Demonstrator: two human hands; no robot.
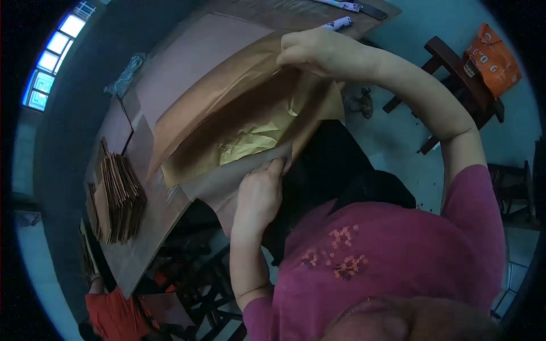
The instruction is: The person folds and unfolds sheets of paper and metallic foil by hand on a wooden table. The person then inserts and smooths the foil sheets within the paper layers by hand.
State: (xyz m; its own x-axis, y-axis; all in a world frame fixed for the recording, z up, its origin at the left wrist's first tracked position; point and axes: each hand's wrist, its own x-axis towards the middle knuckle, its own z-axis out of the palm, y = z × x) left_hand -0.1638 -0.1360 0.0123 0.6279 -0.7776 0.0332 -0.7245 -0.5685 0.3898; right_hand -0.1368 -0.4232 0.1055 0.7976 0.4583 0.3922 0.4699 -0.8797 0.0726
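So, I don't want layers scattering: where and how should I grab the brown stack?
I'd set the grip across both outer faces of the brown stack, coming from above: its thin edges face the camera, loosely fanned, so squeezing all layers together should probably stop any slipping.

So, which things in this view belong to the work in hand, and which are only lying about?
Part of the work, it seems:
large brown paper, in the left hand and right hand
folded brown pieces, stacked on the table

Apparently just lying about:
orange bag, on the wooden stool
crumpled clear plastic, at the table's edge
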